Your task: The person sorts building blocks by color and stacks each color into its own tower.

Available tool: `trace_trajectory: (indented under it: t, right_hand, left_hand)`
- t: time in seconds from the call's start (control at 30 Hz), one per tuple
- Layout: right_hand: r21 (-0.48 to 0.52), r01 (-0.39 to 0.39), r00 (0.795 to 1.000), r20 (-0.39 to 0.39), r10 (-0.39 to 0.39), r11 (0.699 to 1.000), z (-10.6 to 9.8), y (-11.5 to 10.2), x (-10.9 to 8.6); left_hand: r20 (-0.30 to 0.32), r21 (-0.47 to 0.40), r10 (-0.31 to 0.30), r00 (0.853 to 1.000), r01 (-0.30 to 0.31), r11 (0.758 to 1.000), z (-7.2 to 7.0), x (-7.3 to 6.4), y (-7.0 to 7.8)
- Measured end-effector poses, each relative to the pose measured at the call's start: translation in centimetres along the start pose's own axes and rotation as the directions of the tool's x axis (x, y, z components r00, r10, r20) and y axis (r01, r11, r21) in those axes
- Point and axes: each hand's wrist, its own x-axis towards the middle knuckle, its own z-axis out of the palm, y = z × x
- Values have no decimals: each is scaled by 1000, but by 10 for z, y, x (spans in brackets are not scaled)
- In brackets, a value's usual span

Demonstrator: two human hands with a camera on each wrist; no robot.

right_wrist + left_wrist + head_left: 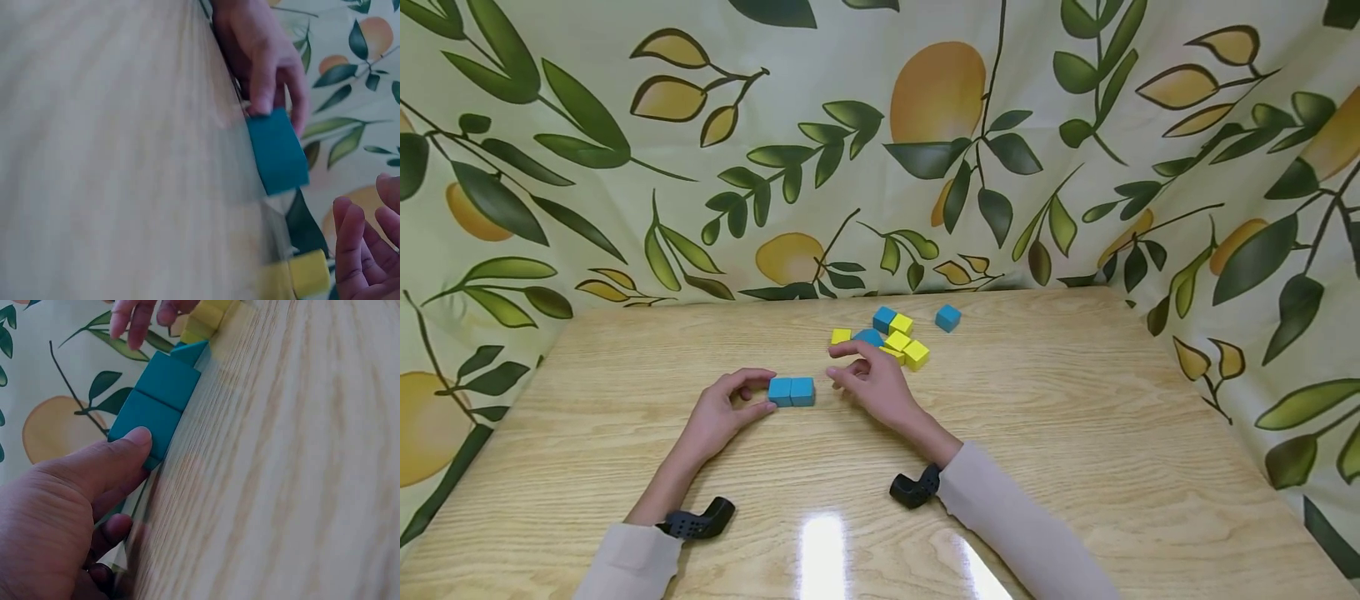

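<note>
Two blue cubes stand side by side, touching, on the wooden table. My left hand (718,417) pinches the left blue cube (779,392) between thumb and fingers; in the left wrist view its thumb lies on that cube's face. The right blue cube (802,392) has no finger on it. A short way to its right is my right hand (880,387), fingers loosely bent and holding nothing. In the right wrist view the fingers of my right hand (369,244) are apart from the blue cube (278,153).
Behind my right hand lies a loose group: a yellow cube (841,336), a blue block (868,337) of partly hidden shape, another blue cube (883,318) and several yellow blocks (916,355). A lone blue cube (948,317) sits farther right. Patterned cloth (820,192) hangs behind the table (1075,417).
</note>
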Motion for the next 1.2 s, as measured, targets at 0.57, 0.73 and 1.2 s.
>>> trace_trajectory:
  t: [0.57,0.73,1.2]
  right_hand:
    - [8,-22,980,-198,23,1000,-70,6,4]
    - [-40,-26,968,-252,15,999,-84,11,8]
    - [-91,-97,913,-403,53,991,-120,27,7]
  left_hand:
    - [3,18,10,1000,-10,1000,0,0,-1]
    - [0,13,8,1000,-8,1000,0,0,-1]
    - [0,0,18,1000,-18,1000,0,0,0]
